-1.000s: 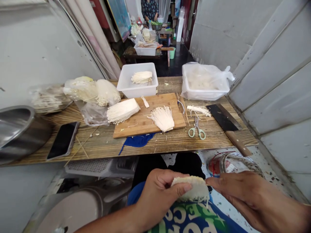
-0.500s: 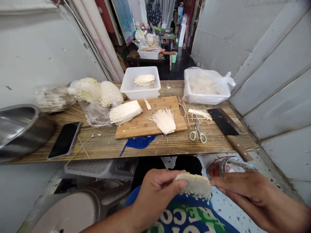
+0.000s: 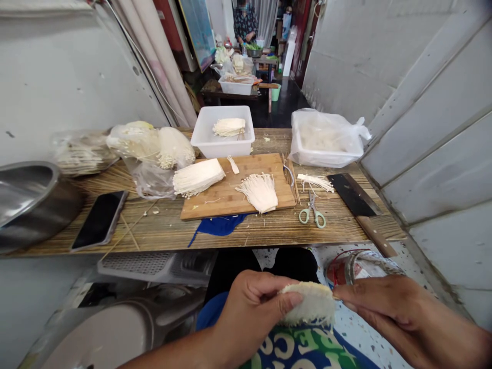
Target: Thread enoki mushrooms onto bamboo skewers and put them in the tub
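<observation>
My left hand pinches a flat bunch of enoki mushrooms between thumb and fingers, above the blue apron. At the bunch's right end, my right hand has its thumb and fingertips pressed together; whatever they grip is too small or hidden to make out. On the wooden cutting board lie a fanned piece of enoki, a thick enoki block and a small strand cluster. Thin wooden skewers lie along the board's right side.
Scissors and a cleaver lie right of the board. Behind stand a white tub with enoki and a bagged tub. A phone, bagged mushrooms and a steel bowl are left. Another person stands far back.
Both hands and the enoki bunch have shifted very slightly, and the bunch is tilted a little differently. The view has moved slightly. The far person's hands have moved.
</observation>
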